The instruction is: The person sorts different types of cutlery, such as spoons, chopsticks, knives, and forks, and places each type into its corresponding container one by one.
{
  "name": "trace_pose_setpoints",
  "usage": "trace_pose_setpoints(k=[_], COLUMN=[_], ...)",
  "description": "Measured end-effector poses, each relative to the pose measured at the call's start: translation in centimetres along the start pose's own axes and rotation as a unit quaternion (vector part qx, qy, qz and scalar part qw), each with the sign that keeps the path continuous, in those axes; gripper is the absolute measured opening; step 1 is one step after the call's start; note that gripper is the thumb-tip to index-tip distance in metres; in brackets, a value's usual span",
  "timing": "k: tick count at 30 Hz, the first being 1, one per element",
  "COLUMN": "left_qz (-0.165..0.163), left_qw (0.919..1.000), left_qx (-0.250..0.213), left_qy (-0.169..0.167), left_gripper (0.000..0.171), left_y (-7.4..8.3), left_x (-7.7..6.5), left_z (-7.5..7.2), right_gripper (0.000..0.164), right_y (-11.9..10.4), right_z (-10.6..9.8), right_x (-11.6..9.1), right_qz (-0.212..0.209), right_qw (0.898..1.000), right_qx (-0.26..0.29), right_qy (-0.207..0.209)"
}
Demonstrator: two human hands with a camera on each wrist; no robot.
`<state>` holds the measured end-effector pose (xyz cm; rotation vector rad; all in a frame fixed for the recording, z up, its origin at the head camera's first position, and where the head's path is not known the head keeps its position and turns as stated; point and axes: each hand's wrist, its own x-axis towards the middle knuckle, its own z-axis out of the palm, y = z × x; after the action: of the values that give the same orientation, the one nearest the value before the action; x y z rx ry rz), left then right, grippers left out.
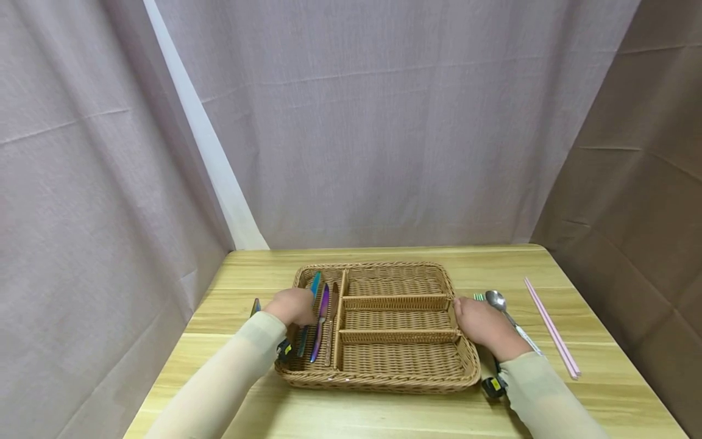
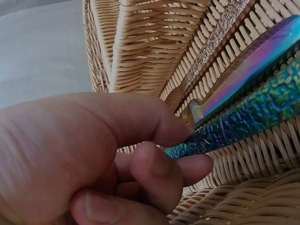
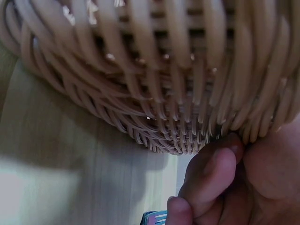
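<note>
My left hand (image 1: 296,306) is over the left compartment of a wicker basket (image 1: 378,386). Its thumb and fingers pinch a blue-green knife (image 1: 316,283), whose textured handle (image 2: 243,119) shows in the left wrist view. Beside it in that compartment lie a purple iridescent knife (image 1: 319,332) and a copper-coloured knife (image 1: 331,317). On the other side, my right hand (image 1: 485,326) grips the basket's right rim. In the right wrist view, the fingers (image 3: 213,176) curl at the edge of the woven wall (image 3: 178,93); part of the hold is hidden behind the wicker.
Right of the basket lie a spoon (image 1: 496,299), green fork tines (image 1: 479,297) partly hidden by my right hand, and pink chopsticks (image 1: 552,329). A dark, shiny tip (image 1: 255,306) shows left of my left hand. Grey curtains (image 1: 384,152) stand behind the wooden table (image 1: 609,329).
</note>
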<state>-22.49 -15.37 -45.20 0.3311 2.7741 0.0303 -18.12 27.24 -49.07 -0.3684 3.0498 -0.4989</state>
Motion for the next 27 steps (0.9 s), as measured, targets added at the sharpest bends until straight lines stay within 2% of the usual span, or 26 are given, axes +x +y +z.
trace_pose_setpoints(k=[4,8,12,20,27], left_qz=[0.009,0.014,0.014,0.017,0.02], left_qw=[0.9999,0.9998,0.9997,0.9997,0.9996], left_qx=[0.008,0.014,0.009,-0.001,-0.011], left_qy=[0.005,-0.004,-0.016,-0.015,-0.02], left_gripper=[0.026,0.031,0.034,0.029,0.032], left_y=[0.4,0.7,0.9,1.2,1.1], left_x=[-0.1,-0.1,-0.2,-0.1,0.2], left_z=[0.0,0.3,0.6,1.0,1.3], right_gripper=[0.05,0.051,0.05,0.053,0.051], right_y=[0.0,-0.1,-0.1,-0.1,-0.2], right_z=[-0.1,-0.1,0.0,0.1,0.0], right_x=[0.0,0.0,0.0,0.0,-0.1], right_qz=[0.004,0.004,0.002,0.014,0.005], right_qw=[1.0,1.0,1.0,1.0,1.0], right_qx=[0.002,0.0,-0.007,-0.009,-0.01], right_qy=[-0.004,-0.003,-0.003,-0.014,-0.004])
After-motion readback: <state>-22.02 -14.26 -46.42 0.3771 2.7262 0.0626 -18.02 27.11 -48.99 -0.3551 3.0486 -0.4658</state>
